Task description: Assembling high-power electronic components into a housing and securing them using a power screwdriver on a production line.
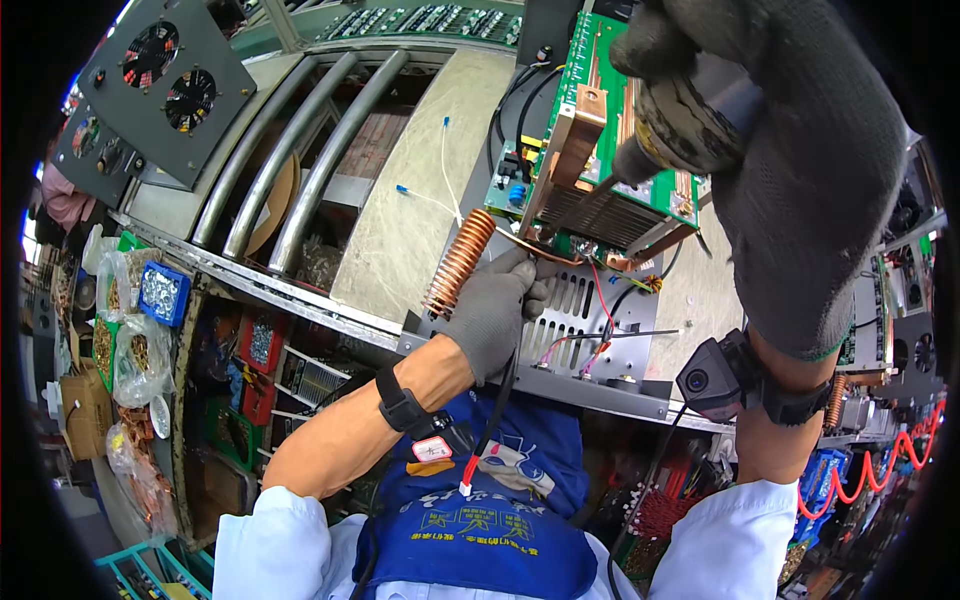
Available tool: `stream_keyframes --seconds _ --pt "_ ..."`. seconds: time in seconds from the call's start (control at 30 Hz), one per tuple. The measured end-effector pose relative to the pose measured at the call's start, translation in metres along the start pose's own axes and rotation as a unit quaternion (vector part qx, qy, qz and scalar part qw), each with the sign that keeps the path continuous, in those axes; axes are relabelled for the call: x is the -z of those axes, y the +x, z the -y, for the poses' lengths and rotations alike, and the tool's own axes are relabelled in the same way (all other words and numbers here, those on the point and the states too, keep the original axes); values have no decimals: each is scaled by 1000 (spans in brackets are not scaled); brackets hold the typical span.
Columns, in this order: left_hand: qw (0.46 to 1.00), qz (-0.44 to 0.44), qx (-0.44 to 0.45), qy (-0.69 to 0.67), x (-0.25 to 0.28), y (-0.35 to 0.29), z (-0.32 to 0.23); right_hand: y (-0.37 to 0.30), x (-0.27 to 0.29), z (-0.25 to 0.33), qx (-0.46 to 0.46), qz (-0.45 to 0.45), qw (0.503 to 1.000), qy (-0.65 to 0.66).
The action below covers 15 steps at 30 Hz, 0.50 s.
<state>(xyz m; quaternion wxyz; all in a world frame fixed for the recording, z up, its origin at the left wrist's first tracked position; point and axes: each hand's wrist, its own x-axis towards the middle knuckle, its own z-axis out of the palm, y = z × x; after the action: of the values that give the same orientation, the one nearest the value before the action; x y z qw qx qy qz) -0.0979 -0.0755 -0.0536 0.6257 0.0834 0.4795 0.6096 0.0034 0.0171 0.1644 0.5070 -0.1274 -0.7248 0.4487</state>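
Note:
My right hand (810,190), in a dark grey glove, is closed round a worn power screwdriver (690,125). Its bit points down and left at the front of an assembly of green circuit boards (600,60), copper bars (578,135) and a finned heatsink (590,218). The gloved fingers of my left hand (490,315) are curled in beside a copper coil (462,262), gripping near its bent end lead; the fingertips are partly hidden. The coil lies tilted against the left edge of a grey slotted metal chassis (570,310), in which the assembly sits.
White wires with blue terminals (447,165) lie on the bench at left, next to steel rollers (320,165). Grey fan panels (160,80) stand at far left. Below are bins of fasteners (163,292); a red coiled hose (890,455) hangs at right.

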Motion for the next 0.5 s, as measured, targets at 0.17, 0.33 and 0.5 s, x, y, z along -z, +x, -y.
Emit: stream_keyframes --seconds 0.17,0.33,0.5 --pt "999 -3 5 -49 -1 0 1 -1 -3 -2 19 -9 1000 -8" --pt "998 30 -4 -55 2 2 3 1 -6 -1 49 -23 998 -15" --pt "998 39 -10 -39 3 2 3 7 -7 -4 83 -42 995 -19"
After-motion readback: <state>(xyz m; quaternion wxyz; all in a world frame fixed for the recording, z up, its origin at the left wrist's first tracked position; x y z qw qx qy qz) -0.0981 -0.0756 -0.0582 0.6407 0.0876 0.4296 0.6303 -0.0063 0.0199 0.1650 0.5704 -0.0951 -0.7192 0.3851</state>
